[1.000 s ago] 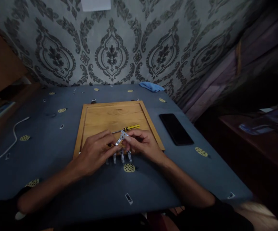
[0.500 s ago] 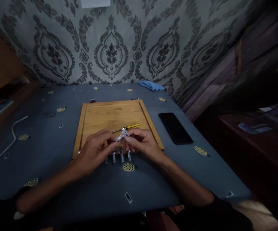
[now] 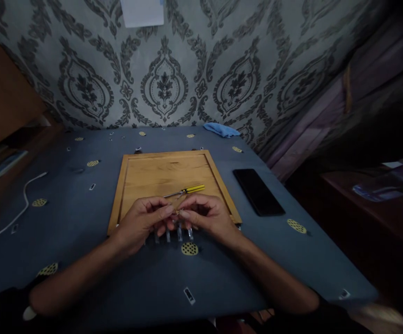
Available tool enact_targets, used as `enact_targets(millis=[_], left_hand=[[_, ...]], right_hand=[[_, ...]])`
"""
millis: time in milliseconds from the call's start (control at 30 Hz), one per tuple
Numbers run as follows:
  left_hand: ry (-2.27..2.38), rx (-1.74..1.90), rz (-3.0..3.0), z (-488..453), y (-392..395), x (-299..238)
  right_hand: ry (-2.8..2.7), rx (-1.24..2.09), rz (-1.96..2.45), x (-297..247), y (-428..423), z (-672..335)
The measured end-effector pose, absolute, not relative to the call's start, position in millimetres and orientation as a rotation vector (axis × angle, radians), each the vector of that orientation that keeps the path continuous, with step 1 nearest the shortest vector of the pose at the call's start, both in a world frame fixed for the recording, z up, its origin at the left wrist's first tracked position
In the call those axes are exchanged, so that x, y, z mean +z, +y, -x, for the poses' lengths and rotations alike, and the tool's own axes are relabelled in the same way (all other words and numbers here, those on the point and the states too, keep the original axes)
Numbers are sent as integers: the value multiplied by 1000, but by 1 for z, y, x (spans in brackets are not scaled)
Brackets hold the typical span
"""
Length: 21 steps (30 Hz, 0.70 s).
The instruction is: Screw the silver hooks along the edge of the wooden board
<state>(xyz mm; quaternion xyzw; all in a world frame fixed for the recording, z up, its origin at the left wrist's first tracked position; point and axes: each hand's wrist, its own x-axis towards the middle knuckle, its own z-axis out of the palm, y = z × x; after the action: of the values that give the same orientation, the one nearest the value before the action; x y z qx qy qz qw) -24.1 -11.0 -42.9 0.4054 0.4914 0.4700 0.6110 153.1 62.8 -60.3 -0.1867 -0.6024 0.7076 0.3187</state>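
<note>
My left hand (image 3: 146, 220) and my right hand (image 3: 208, 215) meet fingertip to fingertip over the near edge of a wooden tray (image 3: 128, 162). Both are pinched on a small metal piece (image 3: 176, 212) that is almost hidden between the fingers. A yellow-handled screwdriver (image 3: 186, 190) lies on the tray just beyond my fingers. Several small metal brackets (image 3: 178, 234) stand in a row on the blue tablecloth under my hands.
A black phone (image 3: 258, 191) lies right of the tray. A blue cloth (image 3: 220, 129) sits at the back by the patterned wall. A white cable (image 3: 22, 208) runs along the left. Small clips and yellow dotted patches (image 3: 189, 248) dot the blue tablecloth (image 3: 83, 260).
The shiny metal piece stood up between my fingers; now my fingertips have closed over it and it is nearly hidden. The view has tilted slightly.
</note>
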Motion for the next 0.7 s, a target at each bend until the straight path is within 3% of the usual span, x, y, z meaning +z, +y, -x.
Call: enact_targets(millis=[300, 700], left_hand=[[1062, 1055, -1011, 21, -15, -43], [1413, 991, -1660, 34, -23, -38]], right_hand=[[-1591, 1873, 528, -55, 57, -155], [-1548, 1954, 1024, -70, 44, -218]])
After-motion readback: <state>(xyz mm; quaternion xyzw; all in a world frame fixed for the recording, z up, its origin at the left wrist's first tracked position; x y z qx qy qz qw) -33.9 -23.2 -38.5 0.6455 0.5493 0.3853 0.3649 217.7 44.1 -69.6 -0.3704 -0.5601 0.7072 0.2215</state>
